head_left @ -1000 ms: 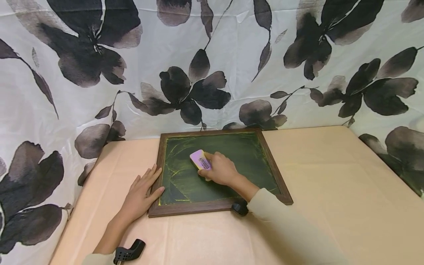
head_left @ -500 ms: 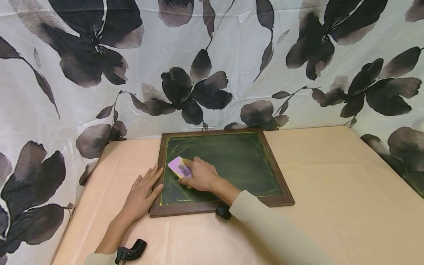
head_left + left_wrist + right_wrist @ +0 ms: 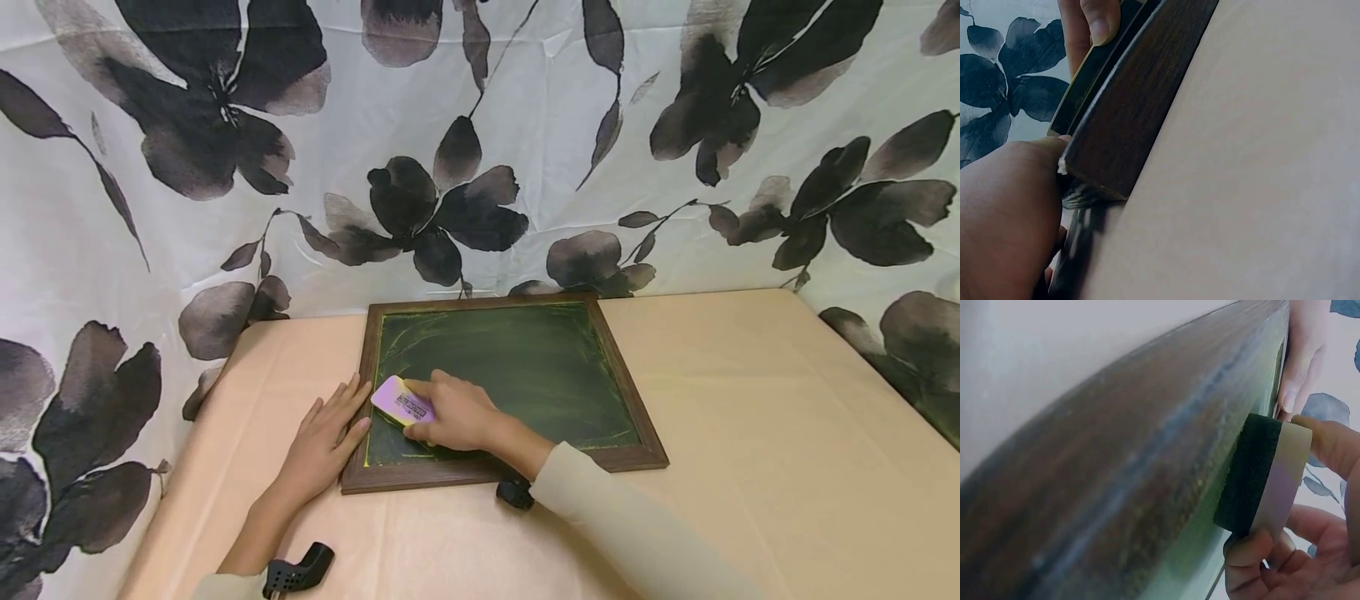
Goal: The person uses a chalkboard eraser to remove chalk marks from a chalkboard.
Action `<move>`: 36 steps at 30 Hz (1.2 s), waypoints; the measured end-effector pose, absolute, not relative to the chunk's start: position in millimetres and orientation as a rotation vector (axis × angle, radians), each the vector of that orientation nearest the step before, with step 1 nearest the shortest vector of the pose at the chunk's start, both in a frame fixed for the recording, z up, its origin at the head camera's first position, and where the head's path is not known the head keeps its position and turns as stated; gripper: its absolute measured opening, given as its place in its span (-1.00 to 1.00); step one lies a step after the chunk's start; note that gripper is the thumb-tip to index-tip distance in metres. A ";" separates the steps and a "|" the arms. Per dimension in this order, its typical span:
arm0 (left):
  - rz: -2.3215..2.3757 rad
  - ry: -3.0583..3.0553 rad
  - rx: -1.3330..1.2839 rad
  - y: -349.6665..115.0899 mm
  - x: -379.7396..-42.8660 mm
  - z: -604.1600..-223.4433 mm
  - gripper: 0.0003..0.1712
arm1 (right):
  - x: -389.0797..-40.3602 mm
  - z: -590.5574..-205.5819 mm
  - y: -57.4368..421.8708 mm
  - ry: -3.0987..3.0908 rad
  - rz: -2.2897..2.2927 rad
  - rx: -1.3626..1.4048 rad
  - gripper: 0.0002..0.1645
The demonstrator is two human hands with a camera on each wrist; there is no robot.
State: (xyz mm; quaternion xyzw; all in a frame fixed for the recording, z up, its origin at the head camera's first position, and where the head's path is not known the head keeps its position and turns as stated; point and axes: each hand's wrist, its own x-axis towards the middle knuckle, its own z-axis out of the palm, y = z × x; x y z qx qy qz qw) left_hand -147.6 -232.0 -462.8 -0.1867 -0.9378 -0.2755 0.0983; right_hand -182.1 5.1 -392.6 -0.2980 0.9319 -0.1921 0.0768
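Note:
A chalkboard (image 3: 517,375) in a brown wooden frame (image 3: 450,477) lies on the cloth-covered table, with yellow chalk traces along its edges. My right hand (image 3: 461,414) grips a purple and yellow eraser (image 3: 393,400) between thumb and fingers, near the board's left side. In the right wrist view the eraser's dark felt side (image 3: 1249,478) is against the green surface. With its fingers extended, my left hand (image 3: 322,437) rests on the frame's left edge, close to the eraser. The left wrist view shows that hand (image 3: 1010,212) beside the frame's corner.
A peach cloth (image 3: 750,417) covers the table around the board. Behind it hangs a white curtain (image 3: 555,100) with dark flowers. A black wrist device (image 3: 298,571) sits on the left wrist, and another one (image 3: 515,493) hangs under the right wrist.
My right hand has carried the eraser leftward and down across the board to its left side. Yellow marks there look fainter. My left hand stays on the frame.

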 end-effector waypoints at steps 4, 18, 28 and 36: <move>-0.813 -2.770 -0.555 -230.7 -147.5 -463.6 -0.38 | -181.7 -391.5 9.3 2.764 -0.537 -0.963 -0.18; -0.790 -2.771 -0.553 -230.6 -146.6 -462.7 -0.38 | -175.4 -383.3 20.6 2.592 -0.447 -1.108 -0.20; -0.800 -2.772 -0.563 -231.8 -146.2 -466.3 -0.37 | -171.7 -382.5 23.0 2.571 -0.372 -1.165 -0.24; -0.806 -2.767 -0.562 -231.2 -145.2 -468.0 -0.37 | -168.9 -378.4 24.1 2.534 -0.365 -1.173 -0.24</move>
